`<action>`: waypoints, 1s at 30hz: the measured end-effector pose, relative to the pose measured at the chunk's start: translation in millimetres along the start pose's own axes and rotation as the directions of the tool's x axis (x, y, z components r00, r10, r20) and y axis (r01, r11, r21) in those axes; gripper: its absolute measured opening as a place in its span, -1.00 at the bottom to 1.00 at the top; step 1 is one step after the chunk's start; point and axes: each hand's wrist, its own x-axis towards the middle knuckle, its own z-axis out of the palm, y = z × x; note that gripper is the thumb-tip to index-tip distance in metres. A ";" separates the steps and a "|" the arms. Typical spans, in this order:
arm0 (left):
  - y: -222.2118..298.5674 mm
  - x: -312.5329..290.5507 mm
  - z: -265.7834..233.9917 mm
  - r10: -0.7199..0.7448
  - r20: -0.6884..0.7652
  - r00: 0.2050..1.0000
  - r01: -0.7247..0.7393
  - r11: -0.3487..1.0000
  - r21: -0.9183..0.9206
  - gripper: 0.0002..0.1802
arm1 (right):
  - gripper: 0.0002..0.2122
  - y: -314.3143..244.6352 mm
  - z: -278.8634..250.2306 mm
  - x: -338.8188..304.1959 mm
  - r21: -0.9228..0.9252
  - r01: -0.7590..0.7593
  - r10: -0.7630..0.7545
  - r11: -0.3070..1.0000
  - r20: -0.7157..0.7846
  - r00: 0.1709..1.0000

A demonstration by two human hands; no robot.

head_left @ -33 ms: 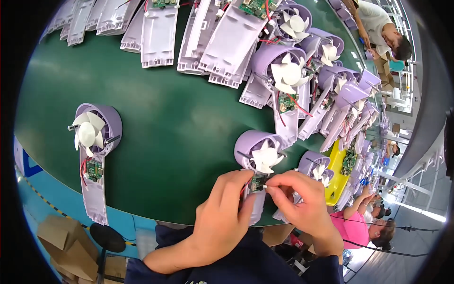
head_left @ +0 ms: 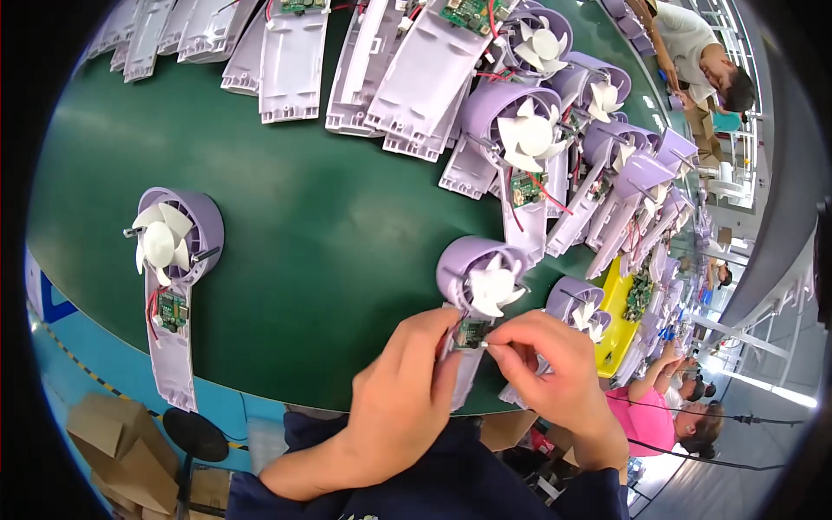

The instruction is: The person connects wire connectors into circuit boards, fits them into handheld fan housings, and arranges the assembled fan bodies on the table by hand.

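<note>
A lilac hand-fan half-shell (head_left: 485,277) with a white impeller lies at the near edge of the green belt (head_left: 329,199). My left hand (head_left: 399,399) grips its handle from the left, just below a small green circuit board (head_left: 472,332) set in the handle. My right hand (head_left: 546,364) comes in from the right. Its thumb and forefinger pinch a tiny white part (head_left: 483,345) at the board's edge. Both hands touch the same fan.
Another open fan shell (head_left: 169,251) lies alone at the left. Several lilac shells and covers (head_left: 416,69) are piled at the far side, with a row of fans (head_left: 607,147) to the right. A yellow tray (head_left: 617,312), other seated people (head_left: 650,416) and cardboard boxes (head_left: 113,451) surround the belt.
</note>
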 end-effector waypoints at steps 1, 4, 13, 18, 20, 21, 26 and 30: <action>-0.1 6.6 -5.9 0.042 0.010 0.999 -0.042 0.999 0.016 -0.54 | -0.83 2.7 0.2 1.8 -0.005 0.005 -0.005 1.000 0.006 1.000; 9.2 25.1 -33.2 0.112 0.114 0.987 -0.125 0.986 0.109 -0.65 | -0.77 4.6 6.1 -5.0 -0.286 0.157 -0.195 0.945 -0.110 0.975; 24.3 30.6 -56.6 0.159 0.213 0.964 -0.242 0.856 0.457 0.00 | -0.75 -13.1 -0.7 16.2 -0.453 0.309 -0.361 0.837 -0.031 0.932; 10.3 24.4 -49.0 0.305 -0.055 0.951 -0.236 0.827 0.510 -0.05 | -0.81 -18.5 -5.6 23.5 -0.386 0.215 -0.260 0.897 -0.067 0.963; 9.8 17.3 -54.2 0.270 -0.200 0.942 -0.160 0.884 0.438 -0.02 | -0.82 -19.3 -7.8 35.5 -0.464 0.366 -0.414 0.807 -0.001 0.910; 7.0 14.6 -53.6 0.237 -0.259 0.937 -0.126 0.916 0.382 -0.01 | -0.82 -21.1 -6.3 37.5 -0.463 0.350 -0.397 0.814 -0.004 0.918; -15.1 4.2 -34.7 0.142 -0.479 0.866 -0.177 0.984 -0.029 -0.05 | -0.83 -15.6 -1.1 34.5 -0.483 0.308 -0.368 0.820 -0.031 0.929; 3.6 5.6 -17.5 -0.239 -0.251 0.938 -0.095 0.520 -0.849 -0.21 | -0.84 -11.0 0.9 30.5 -0.378 0.281 -0.333 0.882 -0.077 0.940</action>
